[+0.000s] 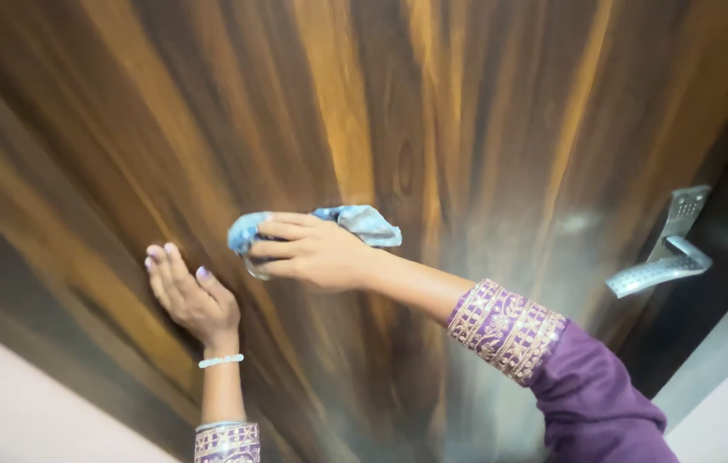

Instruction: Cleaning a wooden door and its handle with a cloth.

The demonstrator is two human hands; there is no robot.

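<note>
A glossy wooden door [432, 111] with brown and dark streaked grain fills the view. My right hand [312, 251] presses a crumpled light blue cloth [355, 221] against the door near its middle, fingers curled over the cloth. My left hand [188, 296] lies flat on the door just left of and below the cloth, fingers together, holding nothing. Both arms wear purple sleeves with gold embroidered cuffs, and a pale bracelet sits on the left wrist.
A silver lever door handle [664, 257] sticks out at the door's right edge. Beside it runs a dark door frame [724, 291]. A pale wall [12, 403] shows at the lower left, and another pale wall at the lower right.
</note>
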